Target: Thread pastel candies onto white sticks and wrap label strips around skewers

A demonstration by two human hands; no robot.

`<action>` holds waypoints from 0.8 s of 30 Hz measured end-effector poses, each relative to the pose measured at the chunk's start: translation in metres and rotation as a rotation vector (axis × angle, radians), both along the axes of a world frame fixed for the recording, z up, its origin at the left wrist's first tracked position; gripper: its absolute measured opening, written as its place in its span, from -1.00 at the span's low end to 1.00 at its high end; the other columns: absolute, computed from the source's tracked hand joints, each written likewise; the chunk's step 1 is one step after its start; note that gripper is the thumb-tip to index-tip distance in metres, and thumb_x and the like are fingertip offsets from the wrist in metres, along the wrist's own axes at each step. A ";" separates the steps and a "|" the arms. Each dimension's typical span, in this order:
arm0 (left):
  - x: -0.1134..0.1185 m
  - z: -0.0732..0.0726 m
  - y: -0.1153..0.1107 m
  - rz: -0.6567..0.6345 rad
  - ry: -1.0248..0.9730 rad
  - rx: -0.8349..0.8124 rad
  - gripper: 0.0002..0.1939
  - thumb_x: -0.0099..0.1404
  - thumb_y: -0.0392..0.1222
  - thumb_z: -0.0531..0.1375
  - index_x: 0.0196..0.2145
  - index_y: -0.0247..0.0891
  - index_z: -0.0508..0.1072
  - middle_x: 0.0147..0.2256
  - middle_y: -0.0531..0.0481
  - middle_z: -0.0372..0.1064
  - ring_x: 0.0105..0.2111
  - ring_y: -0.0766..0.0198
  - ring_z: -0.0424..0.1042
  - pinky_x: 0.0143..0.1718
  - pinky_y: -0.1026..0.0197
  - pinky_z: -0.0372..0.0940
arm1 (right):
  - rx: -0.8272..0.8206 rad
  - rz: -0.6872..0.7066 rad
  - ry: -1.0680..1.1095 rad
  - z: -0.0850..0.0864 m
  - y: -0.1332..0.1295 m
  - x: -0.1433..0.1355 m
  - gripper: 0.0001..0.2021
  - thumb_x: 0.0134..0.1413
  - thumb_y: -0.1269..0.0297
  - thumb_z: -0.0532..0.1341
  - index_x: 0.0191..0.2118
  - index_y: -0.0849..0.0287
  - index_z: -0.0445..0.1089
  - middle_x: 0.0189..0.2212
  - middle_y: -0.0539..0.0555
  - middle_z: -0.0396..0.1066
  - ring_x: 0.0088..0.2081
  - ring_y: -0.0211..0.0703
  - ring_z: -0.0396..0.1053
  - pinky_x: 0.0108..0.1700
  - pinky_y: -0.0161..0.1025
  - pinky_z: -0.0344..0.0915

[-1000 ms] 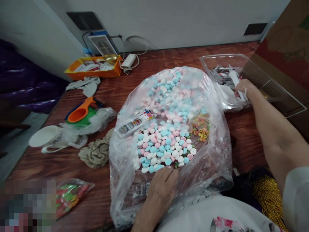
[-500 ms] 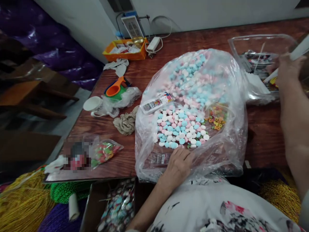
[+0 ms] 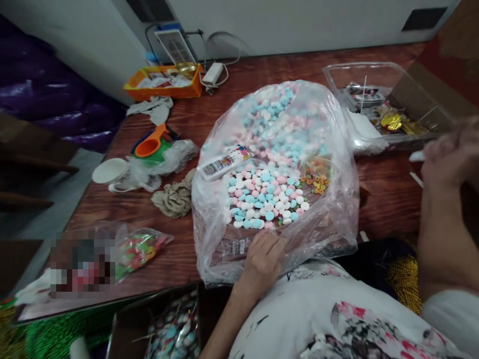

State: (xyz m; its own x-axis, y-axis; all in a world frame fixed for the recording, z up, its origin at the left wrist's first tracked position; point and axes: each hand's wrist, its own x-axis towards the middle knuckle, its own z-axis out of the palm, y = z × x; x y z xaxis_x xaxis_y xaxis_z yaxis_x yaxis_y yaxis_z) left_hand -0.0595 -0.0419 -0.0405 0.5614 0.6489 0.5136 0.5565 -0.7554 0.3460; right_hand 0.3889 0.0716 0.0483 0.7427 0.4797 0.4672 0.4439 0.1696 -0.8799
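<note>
A large clear plastic bag (image 3: 224,249) full of pink, blue and white candies (image 3: 269,194) lies open on the wooden table. My left hand (image 3: 264,257) rests at the bag's near opening, its fingers curled down over the plastic at the edge of the candies; what they hold, if anything, is hidden. Small ring-shaped candies (image 3: 318,174) show inside on the right. A white printed packet (image 3: 226,163) lies on the bag. At the right edge, my right hand (image 3: 451,149) is blurred, beside a white object (image 3: 417,156) whose nature is unclear.
A clear tray (image 3: 377,67) with wrapped items stands at the back right, near a cardboard box (image 3: 449,65). Leftward are an orange bin (image 3: 164,92), a cup (image 3: 110,171), orange scoop (image 3: 147,147), cloth (image 3: 174,199) and candy pouch (image 3: 140,249). Below sits a candy-filled box (image 3: 123,329).
The view has swung right, so the table's things sit further left. My right hand has come down and away from the clear tray. My left hand stays at the bag's opening.
</note>
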 end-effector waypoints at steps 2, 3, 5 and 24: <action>-0.001 -0.001 0.001 -0.017 -0.012 0.021 -0.70 0.25 -0.49 0.12 -0.10 -0.27 0.44 -0.30 -0.06 0.49 -0.25 0.25 0.47 0.12 -0.02 0.36 | -0.085 -0.013 -0.001 -0.046 -0.043 -0.015 -0.84 0.17 0.08 0.00 -0.34 0.01 0.04 -0.54 -0.13 0.11 -0.66 -0.36 -0.07 -0.61 -0.29 0.04; 0.000 0.001 0.001 -0.021 -0.008 0.036 -0.72 0.25 -0.48 0.13 -0.11 -0.27 0.45 -0.31 -0.06 0.49 -0.25 0.25 0.47 0.11 -0.02 0.37 | -0.170 0.053 -0.006 -0.066 -0.059 -0.022 -0.79 0.11 0.06 0.10 -0.39 0.03 0.09 -0.59 -0.11 0.12 -0.65 -0.31 0.03 -0.58 -0.24 0.11; 0.004 0.008 0.004 -0.025 0.015 0.069 -0.76 0.26 -0.47 0.13 -0.15 -0.28 0.45 -0.34 -0.06 0.49 -0.26 0.26 0.46 0.09 0.01 0.38 | -0.282 0.175 -0.018 -0.093 -0.079 -0.030 -0.76 0.00 0.07 0.23 -0.46 0.06 0.21 -0.62 -0.06 0.21 -0.58 -0.21 0.18 -0.47 -0.16 0.25; 0.054 0.116 0.019 -0.165 -0.336 -0.065 -0.55 0.48 0.05 0.02 0.18 -0.24 0.35 0.17 -0.26 0.33 0.31 -0.07 0.19 0.27 -0.23 0.18 | -0.595 0.602 -0.435 -0.102 -0.112 -0.097 -0.64 -0.06 0.18 0.22 -0.09 0.02 0.53 -0.15 0.16 0.56 -0.12 0.23 0.52 -0.01 0.14 0.41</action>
